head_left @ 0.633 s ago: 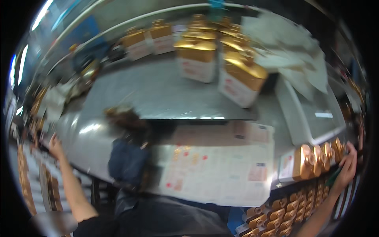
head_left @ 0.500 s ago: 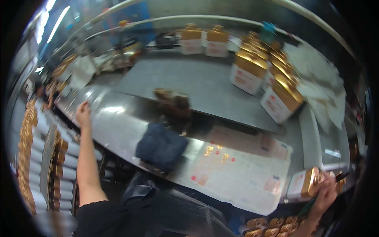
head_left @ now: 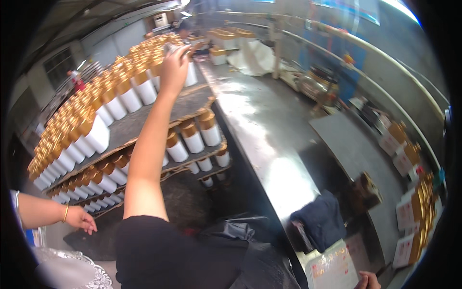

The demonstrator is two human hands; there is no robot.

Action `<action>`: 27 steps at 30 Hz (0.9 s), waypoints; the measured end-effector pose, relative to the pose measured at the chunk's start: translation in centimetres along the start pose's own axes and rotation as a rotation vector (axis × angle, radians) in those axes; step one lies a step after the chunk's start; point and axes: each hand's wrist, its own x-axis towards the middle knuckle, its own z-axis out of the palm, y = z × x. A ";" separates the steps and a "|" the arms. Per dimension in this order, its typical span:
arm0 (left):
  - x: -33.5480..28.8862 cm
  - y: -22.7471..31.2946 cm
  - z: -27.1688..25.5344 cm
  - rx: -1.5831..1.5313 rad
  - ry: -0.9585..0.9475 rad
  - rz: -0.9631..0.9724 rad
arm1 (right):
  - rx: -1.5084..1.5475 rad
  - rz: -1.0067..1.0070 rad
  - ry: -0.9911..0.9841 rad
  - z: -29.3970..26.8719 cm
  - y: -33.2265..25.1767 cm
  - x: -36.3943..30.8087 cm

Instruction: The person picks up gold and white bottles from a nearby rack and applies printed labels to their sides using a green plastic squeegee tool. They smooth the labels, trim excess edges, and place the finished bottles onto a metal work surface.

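My left arm reaches far out to a crowded rack. My left hand [head_left: 174,67] is at the rack's right end, fingers curled at the top of a gold-and-white bottle [head_left: 190,76], whose neck the hand hides. Only the fingers of my right hand [head_left: 368,279] show, at the lower edge beside a printed sheet [head_left: 332,272] with red and gold marks. Those fingers are bent together; whatever they hold is out of sight. Just beyond the sheet lies a folded dark blue cloth [head_left: 320,219].
Tiers of gold-and-white bottles [head_left: 130,98] fill the rack [head_left: 192,103]. Another person's hand [head_left: 81,219], with a bracelet, is at the lower left. A long metal table [head_left: 255,125] runs along my right, bearing a brownish block [head_left: 366,191] and labelled gold bottles [head_left: 409,212].
My view has swung left toward the rack. My left hand has gone from above the table's left side to the bottles; my right hand is no longer at the gold bottle.
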 end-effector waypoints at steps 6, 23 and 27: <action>8.2 -11.6 4.5 0.468 -0.159 -0.132 | 0.101 0.032 -0.030 2.9 -2.0 2.9; 9.2 -7.1 4.1 0.578 -0.279 0.031 | 0.223 -0.091 -0.097 7.8 -6.6 7.4; 6.3 4.4 3.1 -0.358 -0.097 0.371 | 0.249 -0.011 -0.001 8.4 -4.1 9.1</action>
